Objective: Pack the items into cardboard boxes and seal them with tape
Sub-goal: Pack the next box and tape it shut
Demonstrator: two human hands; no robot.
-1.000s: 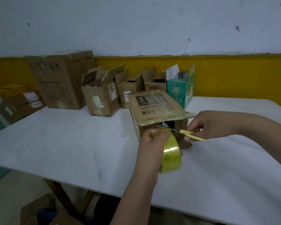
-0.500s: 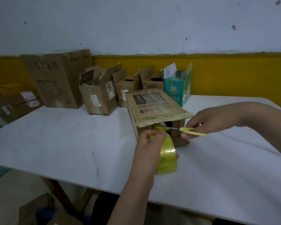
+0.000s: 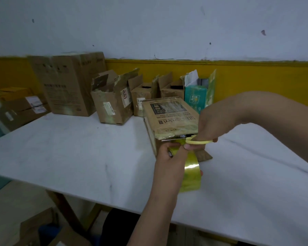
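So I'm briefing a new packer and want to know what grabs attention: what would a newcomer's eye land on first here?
The shiny yellow tape roll, gripped by the left hand near the middle of the table, stands out first. Just above it, the right hand holds yellow-handled scissors at the near end of a taped cardboard box. Behind, a row of worn open boxes lines the yellow wall.

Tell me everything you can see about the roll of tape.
The tape roll is a wide, glossy yellow-green band, seemingly plastic film, standing on edge in front of the cardboard box. The left hand grips its top and left side. A strip leads up to the box's near top edge, where scissors in the right hand meet it. Whether it rests on the table is unclear.
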